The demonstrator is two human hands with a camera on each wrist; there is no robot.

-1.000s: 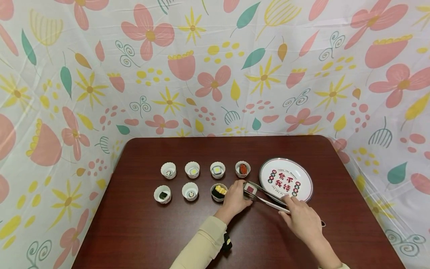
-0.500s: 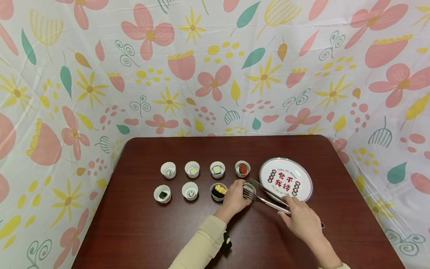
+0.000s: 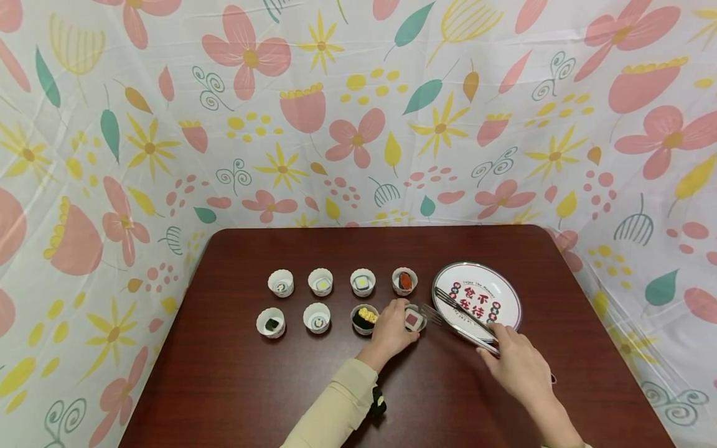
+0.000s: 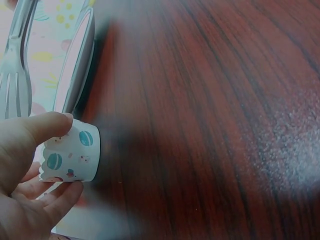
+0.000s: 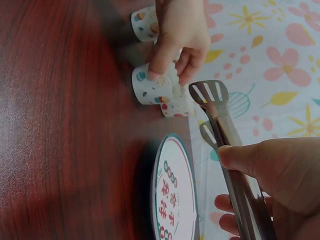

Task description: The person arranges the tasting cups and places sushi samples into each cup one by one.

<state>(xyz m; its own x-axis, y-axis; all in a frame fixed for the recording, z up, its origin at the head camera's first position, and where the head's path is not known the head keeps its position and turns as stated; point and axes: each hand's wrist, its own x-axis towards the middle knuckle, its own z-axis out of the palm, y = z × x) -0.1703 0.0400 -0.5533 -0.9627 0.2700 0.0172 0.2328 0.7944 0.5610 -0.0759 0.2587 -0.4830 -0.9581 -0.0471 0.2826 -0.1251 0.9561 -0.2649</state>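
My left hand (image 3: 390,333) holds a small patterned paper cup (image 4: 72,152) between thumb and fingers. Inside that cup lies a square sushi piece (image 3: 413,319) with a red centre. Metal food tongs (image 5: 234,170) are gripped in my right hand (image 3: 518,364), their slotted tips spread apart with nothing between them. In the head view the tongs hang right of the held cup, partly over the white oval plate (image 3: 476,283). Left of my hand stands a cup with a dark sushi piece topped in yellow (image 3: 366,316).
Several more paper cups stand in two rows, including one with an orange-topped piece (image 3: 405,282) and one with a dark green piece (image 3: 272,325). A black roll (image 3: 378,403) lies near my left sleeve. The flowered cloth (image 3: 358,137) hangs behind the brown table (image 3: 235,386).
The tongs went down to the held cup with the red-centred sushi piece and let it go there. They have since moved right, over the plate's edge. My left hand has stayed still.
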